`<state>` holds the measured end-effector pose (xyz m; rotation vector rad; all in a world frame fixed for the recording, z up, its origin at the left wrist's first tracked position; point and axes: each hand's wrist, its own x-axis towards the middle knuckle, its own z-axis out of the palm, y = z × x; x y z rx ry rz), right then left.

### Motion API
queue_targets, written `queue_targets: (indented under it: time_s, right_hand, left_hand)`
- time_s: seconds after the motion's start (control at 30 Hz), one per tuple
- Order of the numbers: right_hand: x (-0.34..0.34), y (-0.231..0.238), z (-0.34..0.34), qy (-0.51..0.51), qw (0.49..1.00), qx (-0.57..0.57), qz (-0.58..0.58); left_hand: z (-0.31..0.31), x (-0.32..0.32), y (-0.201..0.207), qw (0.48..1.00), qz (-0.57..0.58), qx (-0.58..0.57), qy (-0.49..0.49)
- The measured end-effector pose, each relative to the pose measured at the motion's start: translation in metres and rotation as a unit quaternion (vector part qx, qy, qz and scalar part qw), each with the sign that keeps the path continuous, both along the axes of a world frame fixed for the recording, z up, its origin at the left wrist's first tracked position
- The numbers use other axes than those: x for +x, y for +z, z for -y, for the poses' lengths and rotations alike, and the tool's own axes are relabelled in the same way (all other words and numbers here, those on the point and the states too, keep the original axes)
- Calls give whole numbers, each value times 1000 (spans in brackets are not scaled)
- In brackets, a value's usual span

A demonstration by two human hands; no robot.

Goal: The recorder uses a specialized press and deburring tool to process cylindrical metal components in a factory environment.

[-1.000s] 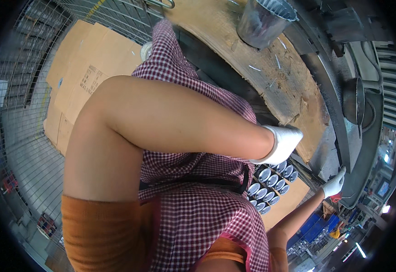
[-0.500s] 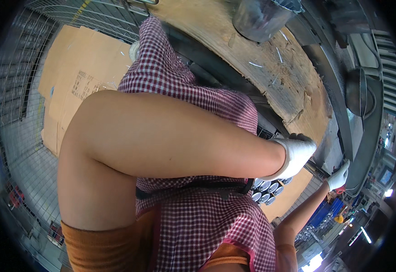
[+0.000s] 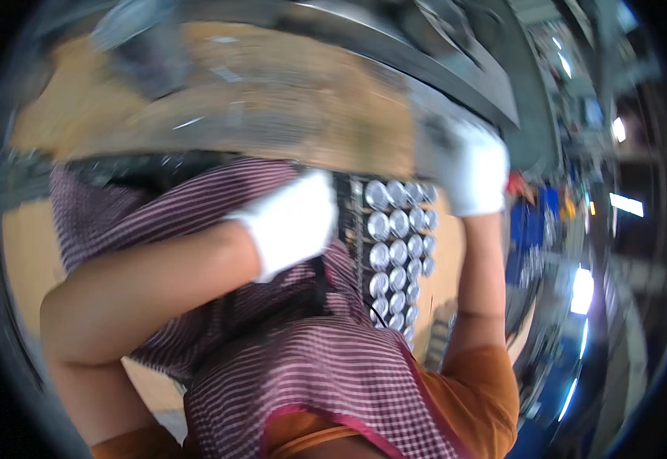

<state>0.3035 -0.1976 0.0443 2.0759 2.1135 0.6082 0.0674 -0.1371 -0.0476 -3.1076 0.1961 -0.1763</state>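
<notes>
My left hand (image 3: 295, 223), in a white glove, is in front of my checked apron (image 3: 333, 363), near the front edge of the worn wooden board (image 3: 295, 107). Its fingers are smeared by motion. Past the board's right end is my right hand (image 3: 472, 167), gloved in white with a dark grey palm side. It is blurred too, and whatever its fingers may hold does not show. Between and below the two hands, several round silvery metal parts (image 3: 379, 225) sit in rows in a dark holder, closest to my left hand.
A grey metal pot-like container (image 3: 150, 61) stands on the board's far left, with thin pale slivers (image 3: 189, 122) scattered near it. A dark metal machine edge (image 3: 494, 92) runs behind the board. Flat cardboard (image 3: 436, 294) lies beside the round parts. Blue bins (image 3: 524, 237) show further right.
My view has swung to the right, bringing the rows of round parts into plain sight. My left arm has drawn back toward the apron. My right hand has come up to the board's end.
</notes>
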Motion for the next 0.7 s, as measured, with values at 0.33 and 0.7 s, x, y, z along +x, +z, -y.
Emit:
queue_targets:
  time_s: [0.33,0.7]
  right_hand:
    - [-153,30,-35,211,930,-299,27]
    - [-169,20,-34,161,918,-331,144]
  left_hand:
    - [-5,-22,-60,990,39,-133,19]
    - [-3,-27,-53,967,-18,-254,27]
